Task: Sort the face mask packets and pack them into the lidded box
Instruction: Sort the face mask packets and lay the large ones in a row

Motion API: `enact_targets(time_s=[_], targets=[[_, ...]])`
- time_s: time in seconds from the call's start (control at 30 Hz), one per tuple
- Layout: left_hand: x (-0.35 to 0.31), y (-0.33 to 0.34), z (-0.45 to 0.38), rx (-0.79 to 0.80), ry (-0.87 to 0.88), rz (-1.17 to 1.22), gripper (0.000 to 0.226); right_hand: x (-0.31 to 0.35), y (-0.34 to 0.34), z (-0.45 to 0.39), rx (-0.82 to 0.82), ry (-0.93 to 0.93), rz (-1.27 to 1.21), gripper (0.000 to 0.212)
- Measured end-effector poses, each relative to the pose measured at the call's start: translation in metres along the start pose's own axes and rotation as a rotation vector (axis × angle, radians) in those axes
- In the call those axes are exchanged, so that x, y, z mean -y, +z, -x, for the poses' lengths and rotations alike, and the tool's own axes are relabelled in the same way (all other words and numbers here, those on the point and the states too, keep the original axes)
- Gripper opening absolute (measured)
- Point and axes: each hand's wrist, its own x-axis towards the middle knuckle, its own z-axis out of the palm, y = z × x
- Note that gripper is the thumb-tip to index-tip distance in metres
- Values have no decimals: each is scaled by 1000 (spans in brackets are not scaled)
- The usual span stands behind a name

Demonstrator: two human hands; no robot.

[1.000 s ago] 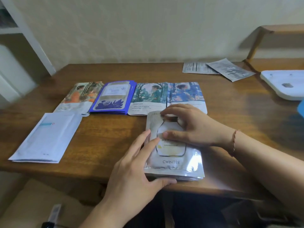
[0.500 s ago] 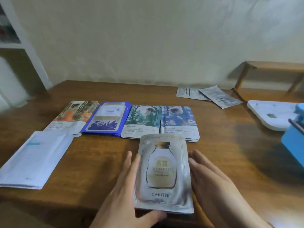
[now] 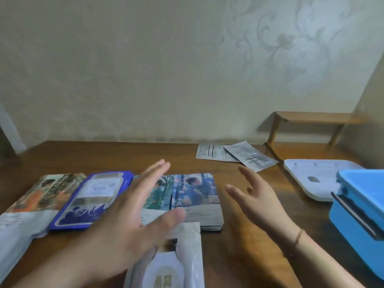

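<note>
A person's two bare hands are hovering above a brown wooden counter [image 3: 239, 252], seen from a camera on their head. The left hand [image 3: 124, 221] is spreading flat with straight fingers, its grip apart and holding nothing, and it is partly covering the packets beneath it. The right hand [image 3: 257, 202] is reaching forward with fingers loosely extended, its grip also apart and empty, with a thin bracelet [image 3: 296, 240] circling the wrist. Directly below the left hand, at the near edge, a silver packet stack [image 3: 187, 260] printed with a pale bottle is lying flat. Behind it, a row of face mask stacks is sitting side by side: an orange illustrated stack [image 3: 43, 194] at far left, a blue-bordered stack [image 3: 91, 200] next, a green illustrated stack [image 3: 160, 194] mostly hidden by the left hand, and a blue illustrated stack [image 3: 197, 196] touching it on the right. Two grey packets [image 3: 234, 155] are lying overlapped near the wall. At the right edge, a blue box [image 3: 363, 206] is standing beside a white lid [image 3: 311, 179] lying flat on the counter.
</note>
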Motion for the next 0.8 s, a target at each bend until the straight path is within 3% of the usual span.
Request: enact_targets(time_s=[0.03, 0.13, 0.33, 0.5, 0.67, 0.8], targets=[[-11, 7, -25, 42, 5, -25, 84, -7, -3, -27, -38, -19, 120, 66], [-21, 32, -131, 239, -254, 345, 71, -40, -5, -103, -99, 41, 270, 57], [-4, 106, -281, 250, -656, 874, 61, -83, -4, -186, -61, 176, 581, 49], [16, 133, -313, 189, -739, 950, 65, -95, 3, -195, -73, 136, 666, 25], [30, 146, -323, 136, -717, 995, 52, -91, 9, -184, -95, 64, 688, 34], [30, 158, -323, 159, -676, 759, 10, -84, 13, -166, -70, -24, 669, 34]])
